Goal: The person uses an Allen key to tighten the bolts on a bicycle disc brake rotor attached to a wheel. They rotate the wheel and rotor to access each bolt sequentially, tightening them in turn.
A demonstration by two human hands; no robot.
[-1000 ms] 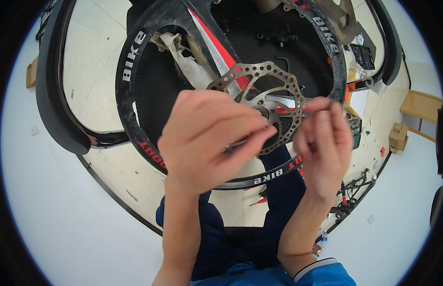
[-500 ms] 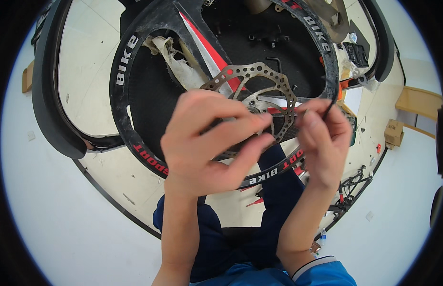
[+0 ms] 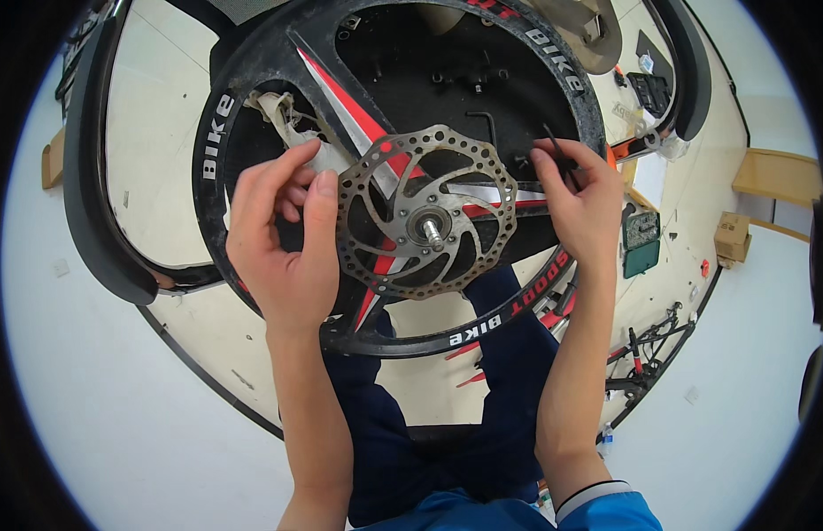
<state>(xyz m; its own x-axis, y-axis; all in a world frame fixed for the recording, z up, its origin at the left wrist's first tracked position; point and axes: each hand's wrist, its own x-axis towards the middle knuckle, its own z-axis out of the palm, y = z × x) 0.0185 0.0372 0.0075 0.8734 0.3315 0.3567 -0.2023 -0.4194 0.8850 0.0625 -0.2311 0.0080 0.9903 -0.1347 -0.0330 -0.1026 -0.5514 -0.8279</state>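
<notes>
A black bicycle wheel (image 3: 218, 212) with red and white spokes lies in front of me, over my knees. At its middle sits a holed metal brake disc (image 3: 373, 277) with an axle (image 3: 432, 233) sticking up. My left hand (image 3: 283, 239) is by the disc's left edge, its fingers partly curled, thumb and forefinger apart, with nothing seen between them. Over the wheel's right side, my right hand (image 3: 581, 199) pinches a thin black hex key (image 3: 552, 142). A second, L-shaped hex key (image 3: 488, 118) lies on the dark surface inside the rim.
Several small dark parts (image 3: 473, 80) lie beyond the disc. Chair armrests (image 3: 106, 212) flank the wheel. At the right are a green case (image 3: 641, 239), a black toolbox (image 3: 649, 95), a cardboard box (image 3: 733, 237) and a bike frame (image 3: 641, 354) on the floor.
Both hands have drawn away from the middle of the disc; my left hand has moved left. The wheel has shifted a little left, and its axle now shows.
</notes>
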